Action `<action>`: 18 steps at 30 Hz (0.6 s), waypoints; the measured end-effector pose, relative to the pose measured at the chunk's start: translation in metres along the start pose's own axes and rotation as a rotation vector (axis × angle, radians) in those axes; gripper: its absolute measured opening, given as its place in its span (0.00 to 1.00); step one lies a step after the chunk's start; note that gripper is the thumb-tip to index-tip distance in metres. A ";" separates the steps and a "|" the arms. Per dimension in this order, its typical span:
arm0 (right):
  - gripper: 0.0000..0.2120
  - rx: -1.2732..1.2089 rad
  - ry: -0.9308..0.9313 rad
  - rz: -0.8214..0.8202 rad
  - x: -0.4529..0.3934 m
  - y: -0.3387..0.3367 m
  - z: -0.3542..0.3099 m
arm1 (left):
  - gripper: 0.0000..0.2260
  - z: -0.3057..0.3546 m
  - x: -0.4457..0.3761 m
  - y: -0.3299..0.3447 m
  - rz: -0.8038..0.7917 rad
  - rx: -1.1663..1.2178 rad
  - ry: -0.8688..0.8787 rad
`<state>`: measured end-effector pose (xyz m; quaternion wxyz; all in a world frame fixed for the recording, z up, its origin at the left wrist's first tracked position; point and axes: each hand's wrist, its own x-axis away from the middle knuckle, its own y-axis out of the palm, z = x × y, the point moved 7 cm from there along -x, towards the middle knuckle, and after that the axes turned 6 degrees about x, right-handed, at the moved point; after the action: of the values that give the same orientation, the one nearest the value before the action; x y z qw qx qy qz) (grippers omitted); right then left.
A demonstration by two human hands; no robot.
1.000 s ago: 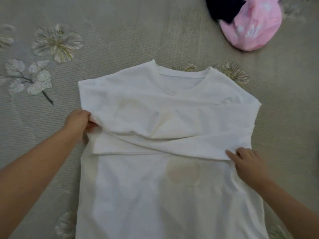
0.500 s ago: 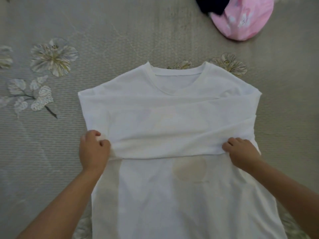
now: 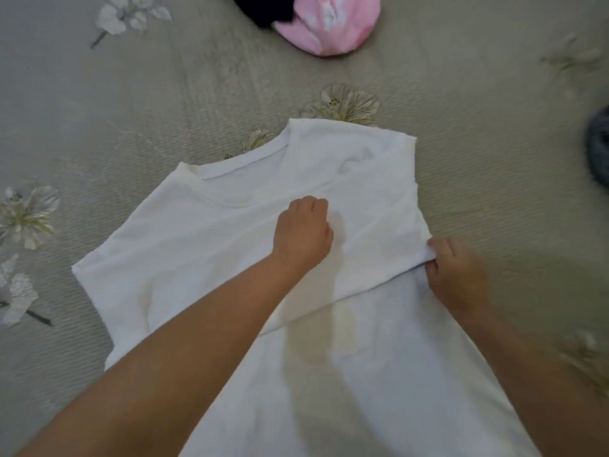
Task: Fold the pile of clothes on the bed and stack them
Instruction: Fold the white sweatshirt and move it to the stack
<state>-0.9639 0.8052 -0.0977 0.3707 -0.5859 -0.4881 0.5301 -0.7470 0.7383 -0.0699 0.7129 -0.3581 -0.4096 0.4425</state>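
Observation:
A white shirt (image 3: 346, 374) lies spread on the bed with its neckline (image 3: 237, 166) pointing away from me and turned to the left. Its sleeves are folded in across the chest. My left hand (image 3: 303, 230) sits on the middle of the chest with its fingers curled down into the fabric, and creases run out from it. At the shirt's right edge, my right hand (image 3: 456, 275) pinches the corner of the folded-over layer. My left forearm hides part of the shirt's lower left.
A beige bedspread (image 3: 164, 94) with pale flower prints lies under everything. A pink garment (image 3: 329, 24) and a dark one (image 3: 260, 9) lie bunched at the far edge. A grey-blue item (image 3: 599, 146) shows at the right border.
My left hand has left the shirt's left edge and moved right onto the middle of the chest. My right hand stays at the right edge. The view has swung, so the shirt looks rotated.

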 end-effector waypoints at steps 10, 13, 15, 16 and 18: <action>0.12 -0.146 0.090 0.149 0.009 -0.002 0.020 | 0.14 0.093 -0.168 0.047 -0.078 0.121 -0.122; 0.11 -0.176 0.187 0.173 0.013 -0.008 0.037 | 0.17 0.082 -0.183 0.024 0.148 0.260 -0.136; 0.11 -0.174 0.263 0.202 0.013 -0.008 0.047 | 0.19 0.077 -0.192 0.011 0.293 0.324 -0.138; 0.10 -0.161 0.301 0.205 0.010 -0.006 0.052 | 0.19 0.077 -0.196 0.009 0.331 0.350 -0.137; 0.07 -0.094 0.368 0.162 0.002 0.003 0.060 | 0.16 0.079 -0.202 0.013 0.339 0.406 -0.142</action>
<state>-1.0222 0.8018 -0.1114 0.3822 -0.7269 -0.3875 0.4188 -0.8782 0.5675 -0.1031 0.6555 -0.2394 -0.2956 0.6524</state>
